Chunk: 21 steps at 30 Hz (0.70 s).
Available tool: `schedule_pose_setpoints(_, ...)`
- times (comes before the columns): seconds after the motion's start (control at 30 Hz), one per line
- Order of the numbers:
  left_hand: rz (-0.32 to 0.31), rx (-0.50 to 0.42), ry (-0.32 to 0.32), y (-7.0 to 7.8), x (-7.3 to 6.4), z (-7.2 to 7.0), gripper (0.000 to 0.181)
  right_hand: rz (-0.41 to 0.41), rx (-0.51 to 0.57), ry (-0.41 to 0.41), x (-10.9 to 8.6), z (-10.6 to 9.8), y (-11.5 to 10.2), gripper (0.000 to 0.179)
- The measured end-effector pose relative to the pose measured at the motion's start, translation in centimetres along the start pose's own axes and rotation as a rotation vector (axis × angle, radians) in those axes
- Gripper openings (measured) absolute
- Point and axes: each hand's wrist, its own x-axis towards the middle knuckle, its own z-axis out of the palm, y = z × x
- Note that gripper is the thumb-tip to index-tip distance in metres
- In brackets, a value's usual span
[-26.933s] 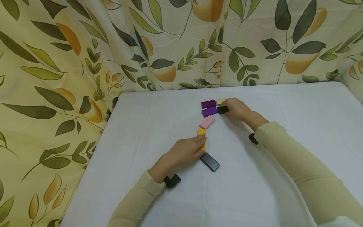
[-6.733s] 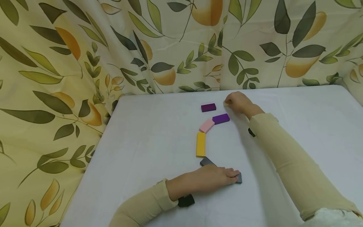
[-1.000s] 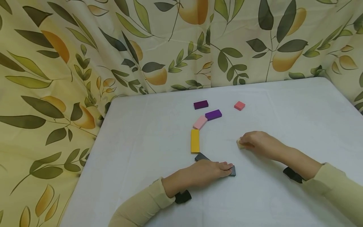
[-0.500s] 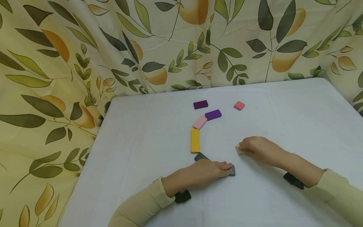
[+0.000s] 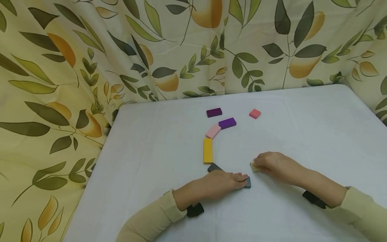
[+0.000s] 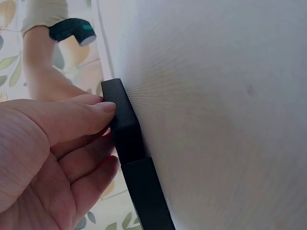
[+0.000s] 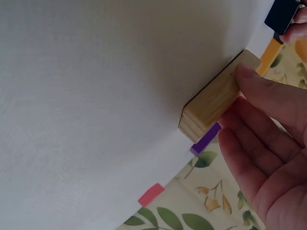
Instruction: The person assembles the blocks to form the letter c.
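My left hand (image 5: 219, 183) lies low over two dark grey blocks, hiding much of both. Its thumb and fingers pinch the right-hand dark block (image 6: 127, 124), whose end abuts the second dark block (image 6: 146, 191) in the left wrist view. In my right hand (image 5: 278, 166), thumb and fingertips grip a pale wooden block (image 7: 218, 98) close over the cloth, just up and right of the held dark block. From the dark blocks a curve runs away through a yellow block (image 5: 208, 151), a pink block (image 5: 213, 131) and a purple block (image 5: 227, 123).
Apart from the curve, a dark plum block (image 5: 214, 112) lies near the back, and a coral block (image 5: 255, 114) stands off to its right. A white cloth covers the table (image 5: 157, 134). Leaf-patterned curtain (image 5: 193, 67) hangs behind and at the left.
Over the last second my right hand has brought the wooden block nearer the dark blocks; my left hand stayed put. Since the oldest frame, the purple block has shifted to the pink block's right end.
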Motion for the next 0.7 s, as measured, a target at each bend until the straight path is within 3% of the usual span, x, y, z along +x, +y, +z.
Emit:
schedule_pose_setpoints(0.2, 0.001, -0.007, -0.007, 0.04, 0.02, 0.03, 0.040, 0.013, 0.029, -0.014, -0.48, 0.31, -0.57, 0.022)
schedule_pose_setpoints(0.43, -0.010, 0.003, -0.011, 0.08, 0.00, 0.01, 0.041, -0.042, 0.009, 0.052, -0.83, 0.64, -0.80, 0.025)
schedule_pose_setpoints(0.7, -0.004, 0.002, 0.001, 0.01, -0.04, -0.04, 0.040, 0.009, 0.067, -0.035, -0.40, 0.07, -1.01, 0.024)
